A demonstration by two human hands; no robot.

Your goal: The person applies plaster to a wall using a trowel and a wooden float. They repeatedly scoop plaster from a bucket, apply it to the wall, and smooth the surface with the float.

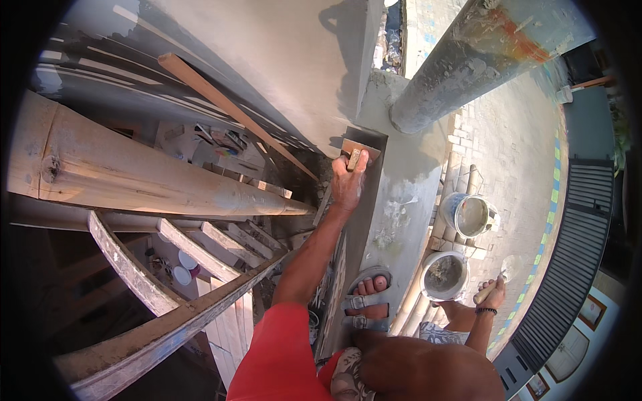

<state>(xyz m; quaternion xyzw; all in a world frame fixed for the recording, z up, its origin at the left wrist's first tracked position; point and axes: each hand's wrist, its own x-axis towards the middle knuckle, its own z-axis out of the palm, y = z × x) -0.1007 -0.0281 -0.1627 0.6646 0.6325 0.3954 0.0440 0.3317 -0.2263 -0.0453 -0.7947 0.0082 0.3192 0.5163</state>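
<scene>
red sleeve (281, 351) leads to left grip (347, 188) clasping float (366, 148), handle lengthwise forward, and right grip (493, 294) clasping trowel (482, 295) slanting forward-right.

The place was an outdoor building site, shown by a plastering float (349, 145), a grey plastered wall (287, 73), buckets (452, 208) of wet mix and a bamboo pole (160, 180).

A grey concrete ledge (404, 190) bears a round column (461, 77) and a sandaled foot (369, 286). Beside it, bamboo poles (455, 172) carry a white bucket (451, 208) and a mortar bucket (425, 283).
</scene>
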